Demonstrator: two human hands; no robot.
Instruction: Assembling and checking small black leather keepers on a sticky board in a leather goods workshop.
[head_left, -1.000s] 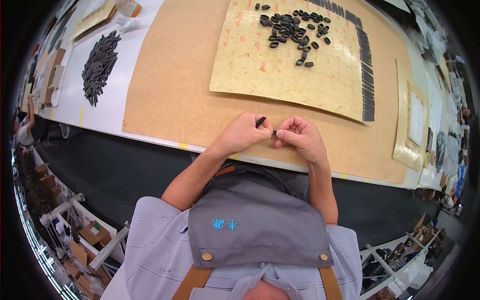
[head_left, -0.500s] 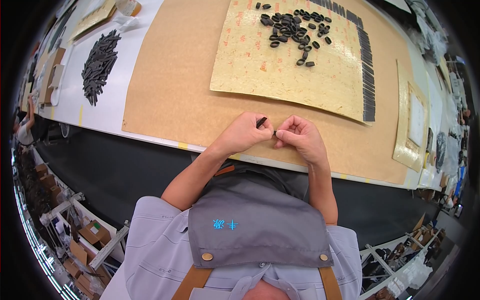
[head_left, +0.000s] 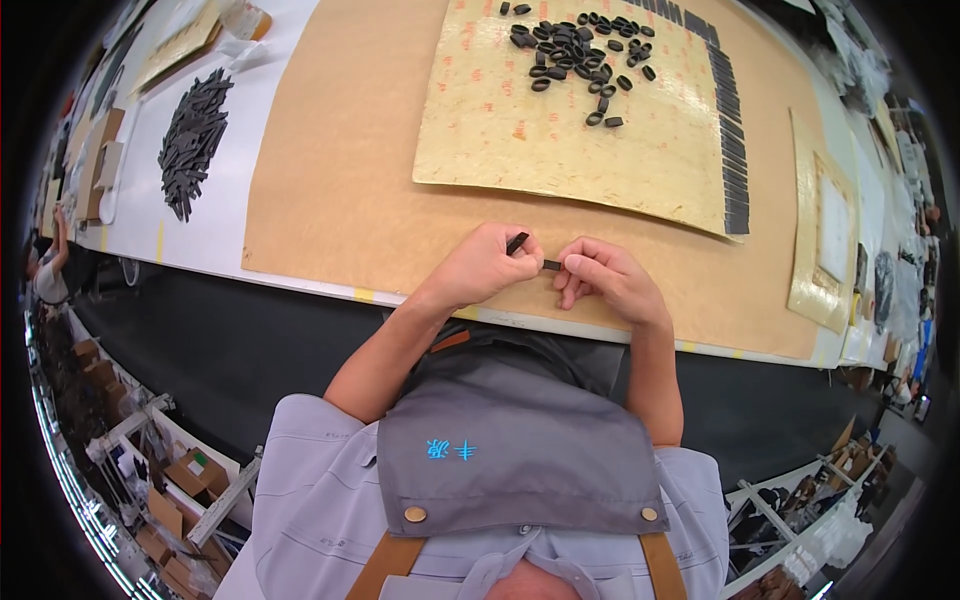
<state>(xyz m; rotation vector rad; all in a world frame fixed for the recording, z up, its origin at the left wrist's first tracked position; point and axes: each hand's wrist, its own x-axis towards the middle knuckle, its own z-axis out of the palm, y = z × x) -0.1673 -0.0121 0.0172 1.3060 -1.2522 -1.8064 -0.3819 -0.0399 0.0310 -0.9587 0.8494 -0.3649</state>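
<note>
My left hand [head_left: 484, 268] is closed in a pinch just above the near edge of the table. From its curled fingers a short black strip [head_left: 517, 243] sticks up. A bit of black strip [head_left: 551, 265] also bridges the small gap to my right hand [head_left: 612, 279], whose thumb and forefinger pinch its end. Whether both bits belong to one strip is hidden by my left fingers. Beyond my hands, several small black loops [head_left: 556, 72] lie in a loose heap on a yellowish board [head_left: 480, 155]. Along the board's right edge runs a row of flat black strips [head_left: 733, 150].
Brown paper [head_left: 330, 190] covers the middle of the table. A pile of black strips [head_left: 194, 140] lies on the white surface to the left. Farther right is a yellowish board with a white sheet [head_left: 832, 235]. Open cardboard boxes [head_left: 195, 470] stand behind me on the left.
My right hand has moved slightly right, away from my left, and more of the black strip shows between them. The whole view has shifted a little.
</note>
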